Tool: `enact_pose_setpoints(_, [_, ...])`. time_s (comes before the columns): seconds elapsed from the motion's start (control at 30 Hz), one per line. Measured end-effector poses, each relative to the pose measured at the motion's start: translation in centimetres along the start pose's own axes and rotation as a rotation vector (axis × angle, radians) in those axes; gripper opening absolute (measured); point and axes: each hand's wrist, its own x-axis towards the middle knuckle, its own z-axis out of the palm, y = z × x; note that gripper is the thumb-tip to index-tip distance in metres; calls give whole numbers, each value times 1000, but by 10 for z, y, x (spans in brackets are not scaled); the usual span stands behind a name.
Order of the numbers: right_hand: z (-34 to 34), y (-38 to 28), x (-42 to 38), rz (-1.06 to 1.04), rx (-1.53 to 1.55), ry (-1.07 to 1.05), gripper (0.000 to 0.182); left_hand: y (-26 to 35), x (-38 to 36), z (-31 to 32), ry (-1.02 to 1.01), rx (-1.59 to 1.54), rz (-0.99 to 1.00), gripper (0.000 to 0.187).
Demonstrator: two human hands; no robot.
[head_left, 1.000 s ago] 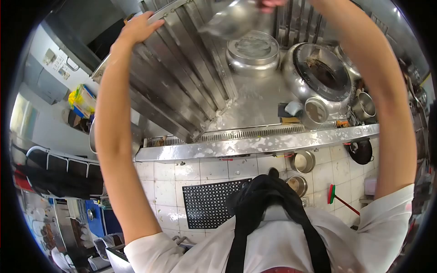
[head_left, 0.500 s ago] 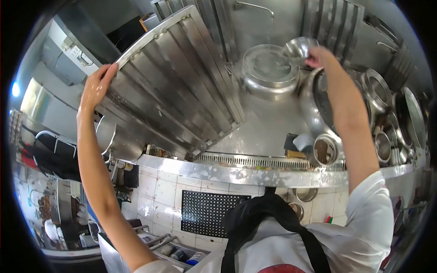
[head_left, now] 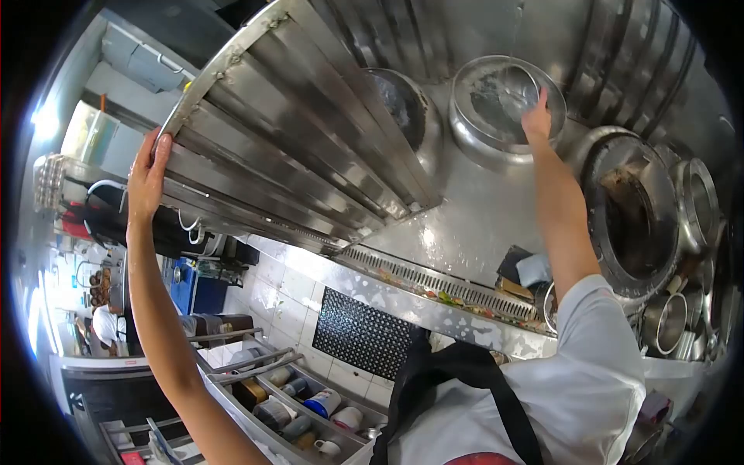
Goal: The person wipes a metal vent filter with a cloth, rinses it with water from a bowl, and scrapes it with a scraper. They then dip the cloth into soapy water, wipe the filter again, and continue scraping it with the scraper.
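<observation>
A large ribbed metal panel, like a range-hood baffle filter, stands tilted on the steel worktop. My left hand is closed on its upper left edge, thumb on the near face. Farther right, my right hand holds a shiny metal bowl by the rim. The bowl is inside the mouth of a wide steel pot of water, and seems to be dipped in it. A thin stream of water falls from above into this pot.
Another round pot stands partly behind the panel. At right are a dark-stained pot and stacked metal bowls. Sponges lie near the front drain grate. A black mat is on the floor; a person is at far left.
My right hand has lowered the bowl from beside the pot into its mouth. My left hand still grips the panel's edge. The camera view has turned, and another pot now shows behind the panel.
</observation>
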Motion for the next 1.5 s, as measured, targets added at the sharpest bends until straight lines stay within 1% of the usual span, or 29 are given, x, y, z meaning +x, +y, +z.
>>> enact_pose_setpoints(0.03, [-1, -8, 5, -17, 7, -3, 90, -4, -3, -2, -17, 16, 19, 52])
enact_pose_setpoints(0.1, [-16, -15, 3, 344, 497, -205, 76, -6, -3, -2, 15, 43, -5, 53])
enact_pose_setpoints(0.13, [-27, -13, 1, 327, 486, -204, 76, -4, -4, -2, -3, 33, -39, 53])
enact_pose_setpoints(0.2, [-50, -1, 5, 394, 690, -339, 59, -4, -3, -2, -14, 31, -74, 56])
enact_pose_setpoints(0.23, [-65, 7, 12, 369, 691, -335, 59, -2, -7, -4, 8, 22, -81, 56])
enact_pose_setpoints(0.3, [-102, 24, 16, 235, 801, -547, 47, 9, -16, -4, 69, 181, -59, 58])
enact_pose_setpoints(0.33, [-135, 5, 1, 186, 699, -512, 45, 9, -20, -5, 89, 170, -59, 58])
enact_pose_setpoints(0.4, [-203, -15, -28, 54, 538, -440, 43, 7, -24, -9, 48, 291, 109, 63])
enact_pose_setpoints(0.43, [-228, -21, -39, -40, 471, -415, 44, 4, -30, -15, 31, 244, 156, 64])
enact_pose_setpoints(0.5, [-289, -50, -87, -21, 449, -433, 46, -11, -41, -24, 121, 237, 293, 56])
enact_pose_setpoints(0.57, [-350, -70, -134, 134, 465, -750, 45, -59, -40, -42, 104, 139, 216, 57])
enact_pose_setpoints(0.6, [-358, -75, -149, 180, 315, -770, 44, -73, -38, -44, 59, 49, 172, 59])
enact_pose_setpoints(0.7, [-378, -137, -245, 213, 378, -793, 26, -78, -32, -47, 49, 53, 223, 63])
enact_pose_setpoints(0.77, [-370, -173, -279, 131, 279, -893, 5, -70, -28, -44, 8, 114, 228, 56])
enact_pose_setpoints(0.8, [-362, -197, -293, 84, 252, -904, 7, -75, -24, -36, 36, 126, 313, 53])
enact_pose_setpoints(0.83, [-347, -215, -298, 33, 255, -1006, 11, -72, -20, -29, 66, 136, 398, 50])
enact_pose_setpoints(0.87, [-345, -251, -322, -14, 327, -1025, 12, -61, -26, -30, 42, 221, 352, 47])
enact_pose_setpoints(0.9, [-339, -288, -340, -92, 263, -1021, 11, -66, -22, -25, 30, 266, 407, 47])
enact_pose_setpoints(0.93, [-332, -323, -354, -130, 315, -1057, 11, -67, -22, -24, 42, 252, 426, 49])
enact_pose_setpoints(0.97, [-326, -354, -364, -174, 322, -1147, 15, -70, -23, -23, 52, 245, 435, 51])
enact_pose_setpoints(1.03, [-312, -404, -376, -81, 468, -1107, 23, -80, -26, -11, 122, 242, 440, 50])
enact_pose_setpoints(1.1, [-308, -437, -378, -39, 482, -1120, 28, -87, -31, -16, 182, 245, 432, 50])
enact_pose_setpoints(1.23, [-327, -448, -386, -81, 534, -1047, 33, -66, -48, -29, 225, 325, 424, 51])
enact_pose_setpoints(1.3, [-335, -433, -381, -119, 519, -1019, 34, -58, -45, -37, 109, 466, 248, 69])
enact_pose_setpoints(1.33, [-342, -424, -377, -112, 467, -952, 34, -57, -45, -39, 116, 338, 219, 85])
enact_pose_setpoints(1.37, [-351, -417, -372, -105, 416, -882, 33, -54, -44, -41, 111, 333, 226, 85])
enact_pose_setpoints(1.4, [-363, -407, -368, -93, 416, -876, 33, -50, -43, -43, 81, 394, 214, 85])
enact_pose_setpoints(1.47, [-388, -393, -362, -106, 184, -839, 32, -43, -43, -38, 52, 474, 194, 82])
enact_pose_setpoints(1.5, [-401, -391, -368, -96, 181, -833, 32, -42, -43, -31, 48, 466, 202, 82])
